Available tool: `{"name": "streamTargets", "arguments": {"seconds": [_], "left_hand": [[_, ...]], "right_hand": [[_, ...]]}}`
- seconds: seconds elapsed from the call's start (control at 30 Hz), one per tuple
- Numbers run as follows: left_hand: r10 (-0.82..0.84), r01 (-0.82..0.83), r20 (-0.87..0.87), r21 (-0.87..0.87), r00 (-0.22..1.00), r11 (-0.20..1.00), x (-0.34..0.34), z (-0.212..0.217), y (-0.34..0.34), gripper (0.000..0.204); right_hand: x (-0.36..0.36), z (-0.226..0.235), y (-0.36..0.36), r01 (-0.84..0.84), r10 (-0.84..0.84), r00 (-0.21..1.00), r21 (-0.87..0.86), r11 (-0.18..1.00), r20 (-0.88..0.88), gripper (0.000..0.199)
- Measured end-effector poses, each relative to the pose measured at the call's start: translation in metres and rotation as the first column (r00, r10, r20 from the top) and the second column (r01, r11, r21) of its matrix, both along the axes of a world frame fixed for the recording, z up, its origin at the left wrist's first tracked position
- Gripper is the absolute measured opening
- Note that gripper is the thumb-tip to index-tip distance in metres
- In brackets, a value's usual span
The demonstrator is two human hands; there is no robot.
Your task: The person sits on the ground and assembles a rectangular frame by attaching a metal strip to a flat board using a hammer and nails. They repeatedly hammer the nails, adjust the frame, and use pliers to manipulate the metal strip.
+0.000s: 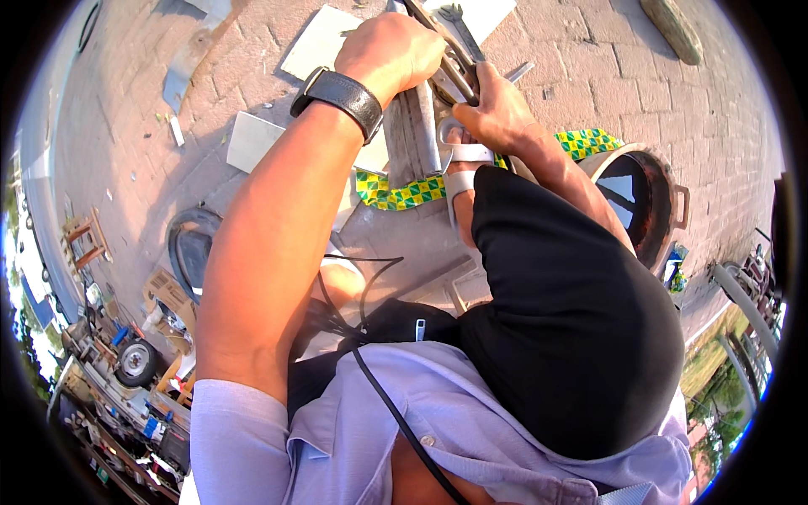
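Note:
My left hand (391, 52) is closed in a fist above a long grey, weathered beam (412, 139); its fingers wrap around something they hide. My right hand (502, 111) grips the near end of a dark metal bar (463, 63), thumb toward the beam. The bar slants up and left, passing close by the left hand, with other metal pieces alongside it. A foot in a white sandal (471, 154) is beside the beam, just below my right hand. Green and yellow checkered cloth (400, 195) shows under the beam's near end.
Pale flat slabs (252, 141) lie on brick paving. A round pot with side handles (680, 206) stands right; a black basin (189, 244) lies left. A wooden log (673, 32) is far right. Clutter with a small wheel (137, 360) fills the lower left. A black cable (387, 396) crosses my shirt.

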State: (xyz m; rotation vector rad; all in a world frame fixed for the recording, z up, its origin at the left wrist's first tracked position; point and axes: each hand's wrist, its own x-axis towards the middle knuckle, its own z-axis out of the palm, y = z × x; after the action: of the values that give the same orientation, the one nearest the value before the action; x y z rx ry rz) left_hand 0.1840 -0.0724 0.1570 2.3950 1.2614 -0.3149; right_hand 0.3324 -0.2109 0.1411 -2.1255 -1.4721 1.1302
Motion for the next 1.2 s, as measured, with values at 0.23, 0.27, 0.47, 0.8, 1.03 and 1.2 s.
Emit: {"name": "streamTargets", "arguments": {"seconds": [0.23,0.27,0.47,0.8,1.03,1.2], "left_hand": [[0.092,-0.092,-0.014,-0.002,0.996,0.996,0.002,0.0,0.006,0.048],[0.015,-0.014,-0.057,0.028,0.998,1.0,0.003,0.0,0.006,0.047],[-0.101,0.102,-0.014,0.053,0.995,0.993,0.015,0.014,-0.006,0.041],[0.339,-0.325,0.037,-0.204,0.94,0.924,0.021,0.043,-0.028,0.049],[0.335,-0.31,0.054,-0.266,0.941,0.913,0.038,0.043,-0.04,0.041],[0.39,-0.372,0.082,-0.173,0.917,0.912,0.04,0.027,-0.042,0.038]], "right_hand": [[-0.011,-0.002,0.002,-0.171,0.064,0.851,0.159,0.972,0.522,0.044],[-0.011,0.0,0.005,-0.133,0.065,0.867,0.105,0.986,0.493,0.043],[-0.005,0.007,0.008,0.021,0.018,0.952,-0.123,0.992,0.306,0.038],[0.005,-0.018,-0.007,0.065,-0.068,0.941,0.02,0.998,0.333,0.04],[0.002,-0.007,-0.016,0.131,-0.135,0.838,0.045,0.99,0.529,0.031],[0.006,-0.012,-0.01,0.124,-0.077,0.858,-0.059,0.99,0.507,0.026]]}}
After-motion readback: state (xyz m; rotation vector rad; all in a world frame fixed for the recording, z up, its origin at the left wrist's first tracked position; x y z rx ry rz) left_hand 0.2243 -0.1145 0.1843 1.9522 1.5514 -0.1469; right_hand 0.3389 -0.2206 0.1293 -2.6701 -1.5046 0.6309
